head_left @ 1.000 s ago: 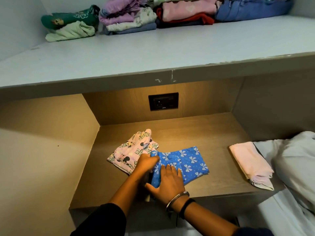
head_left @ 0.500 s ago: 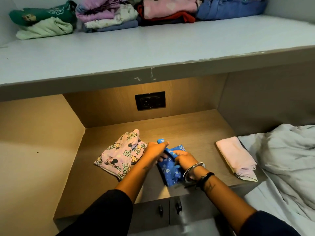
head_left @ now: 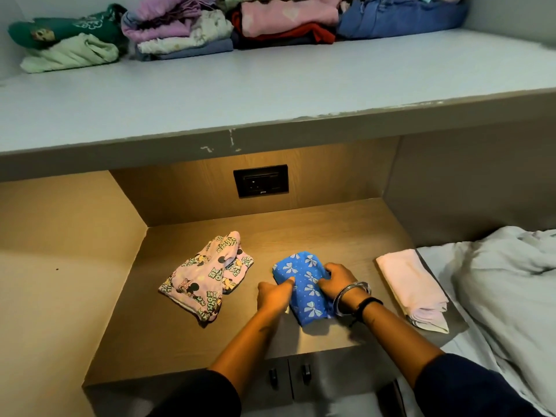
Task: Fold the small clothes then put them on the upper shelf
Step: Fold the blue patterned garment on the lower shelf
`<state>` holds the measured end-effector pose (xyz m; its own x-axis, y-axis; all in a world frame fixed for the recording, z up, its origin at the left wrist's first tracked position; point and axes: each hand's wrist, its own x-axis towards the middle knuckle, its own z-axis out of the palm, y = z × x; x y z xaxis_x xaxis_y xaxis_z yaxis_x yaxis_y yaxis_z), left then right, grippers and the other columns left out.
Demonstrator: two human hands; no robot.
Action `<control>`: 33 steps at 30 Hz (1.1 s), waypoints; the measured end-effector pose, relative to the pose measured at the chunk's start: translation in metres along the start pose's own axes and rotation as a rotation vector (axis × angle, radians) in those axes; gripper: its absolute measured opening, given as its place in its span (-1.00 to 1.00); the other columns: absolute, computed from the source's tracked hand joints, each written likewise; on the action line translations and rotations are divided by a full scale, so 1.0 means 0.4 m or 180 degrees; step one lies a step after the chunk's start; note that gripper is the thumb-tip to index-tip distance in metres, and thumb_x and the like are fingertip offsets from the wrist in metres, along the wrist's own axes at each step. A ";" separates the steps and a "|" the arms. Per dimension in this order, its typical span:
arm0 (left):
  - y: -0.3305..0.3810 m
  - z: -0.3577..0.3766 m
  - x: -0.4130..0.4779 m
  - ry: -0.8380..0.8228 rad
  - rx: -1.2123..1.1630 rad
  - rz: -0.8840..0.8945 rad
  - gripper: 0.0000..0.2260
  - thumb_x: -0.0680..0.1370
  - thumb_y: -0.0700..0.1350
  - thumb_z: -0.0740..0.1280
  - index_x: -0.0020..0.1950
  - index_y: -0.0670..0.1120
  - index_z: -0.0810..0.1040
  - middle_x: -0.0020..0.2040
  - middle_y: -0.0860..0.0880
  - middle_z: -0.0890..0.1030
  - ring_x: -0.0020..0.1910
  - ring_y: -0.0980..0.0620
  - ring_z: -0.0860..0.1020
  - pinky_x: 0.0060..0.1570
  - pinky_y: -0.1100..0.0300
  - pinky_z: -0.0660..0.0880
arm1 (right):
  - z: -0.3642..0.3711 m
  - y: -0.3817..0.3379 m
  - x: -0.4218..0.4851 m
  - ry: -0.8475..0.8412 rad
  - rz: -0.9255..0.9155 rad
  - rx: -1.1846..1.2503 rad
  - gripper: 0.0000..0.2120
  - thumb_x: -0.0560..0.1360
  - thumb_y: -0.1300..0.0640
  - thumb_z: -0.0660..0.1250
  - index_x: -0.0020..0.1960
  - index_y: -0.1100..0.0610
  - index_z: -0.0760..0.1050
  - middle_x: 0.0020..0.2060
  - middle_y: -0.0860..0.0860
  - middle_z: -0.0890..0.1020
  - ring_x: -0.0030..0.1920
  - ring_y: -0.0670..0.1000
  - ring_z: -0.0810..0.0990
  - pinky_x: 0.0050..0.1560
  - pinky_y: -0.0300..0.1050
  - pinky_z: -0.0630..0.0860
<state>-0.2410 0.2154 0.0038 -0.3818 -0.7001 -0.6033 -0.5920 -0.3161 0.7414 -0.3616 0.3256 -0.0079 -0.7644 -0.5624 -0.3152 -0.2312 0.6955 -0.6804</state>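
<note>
**Blue cloth now a tight packet**

Half a second ago we saw the blue cloth (head_left: pixel 304 284) bunched up between the hands. Now it lies on the wooden ledge (head_left: pixel 301 227) as a narrow, rounded packet, white bows facing up. The left hand (head_left: pixel 273 296) has dropped to the packet's left edge, fingers curled, thumb tip pinching the fabric. The right hand (head_left: pixel 337 279) has come over the right edge, and its curled fingers grip the fold. A metal bangle (head_left: pixel 352 296) and a dark band circle that wrist. The other two cloths lie as before.

At the left, apart from the packet, we see the print cloth (head_left: pixel 204 278), soft pink with cartoon mice and green lettering, loosely folded with uneven edges. Right of the hands, the pink cloth (head_left: pixel 410 284) is a smooth, flat oblong of stacked layers. Past it lies rumpled grey bedding (head_left: pixel 505 281).

The ledge is matt, grained and warmly lit, with a black rectangular socket (head_left: pixel 261 181) in its back panel. Above it the grey painted shelf (head_left: pixel 270 94), chipped along its front edge, carries folded piles (head_left: pixel 180 34) at the back.
</note>
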 end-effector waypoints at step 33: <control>0.120 0.380 -0.217 -0.1919 -0.1032 0.0219 -0.65 0.52 -0.18 0.43 0.24 -0.17 0.41 0.12 -0.19 0.66 -0.04 -0.15 0.68 -0.26 0.02 0.65 | -0.406 0.226 -0.118 0.0817 0.0515 0.2073 -0.81 0.36 0.38 0.47 -0.10 0.17 0.58 -0.07 0.21 0.69 -0.26 0.06 0.65 -0.27 -0.13 0.60</control>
<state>-0.3440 0.3584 0.0471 -0.7948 -0.2766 -0.5401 -0.3458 -0.5250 0.7777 -0.4440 0.4878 0.0528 -0.8947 -0.2962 -0.3344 0.2420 0.3080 -0.9201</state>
